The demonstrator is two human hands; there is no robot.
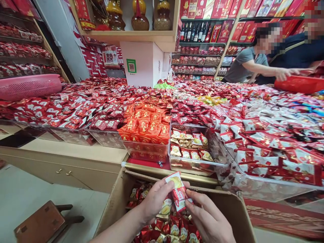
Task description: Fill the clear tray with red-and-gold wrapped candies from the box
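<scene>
Between both hands is a small red and white candy packet with a yellow fruit picture on it. My left hand grips its left side, thumb on the front. Fingers of my right hand pinch its lower right edge. Directly below the hands, a cardboard box contains many loose red and gold candy packets. Beyond the box, a clear plastic bin holds rows of similar gold and red packets. Parts of the box's contents are hidden by my hands and forearms.
Left of the clear bin stands a bin of orange-red packets. Red and white packets fill bins on the right. A pink basket and a red basket, touched by another person, flank the display. A wooden stool stands lower left.
</scene>
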